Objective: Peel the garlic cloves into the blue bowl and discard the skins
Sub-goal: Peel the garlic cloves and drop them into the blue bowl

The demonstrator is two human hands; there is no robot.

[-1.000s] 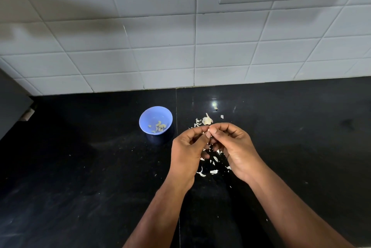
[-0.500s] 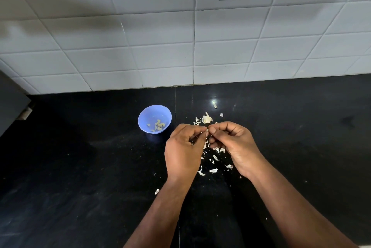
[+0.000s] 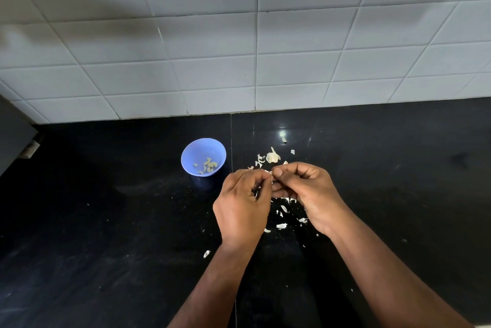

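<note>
Both the left hand [image 3: 243, 204] and right hand [image 3: 309, 191] pinch one clove [image 3: 271, 173], probably to pull skin off. The bowl [image 3: 203, 155] stands near left for dropping.

Blue bowl [image 3: 190, 154] upright on black surface [image 3: 106, 221], several peeled yellowish garlic cloves [image 3: 208, 164] in its bottom. Partial garlic bulb [image 3: 273, 156] lies right of bowl. White skins [image 3: 281, 226] scattered on the surface. One small clove [image 3: 271, 173] pinched between fingertips, mostly hidden.
</note>
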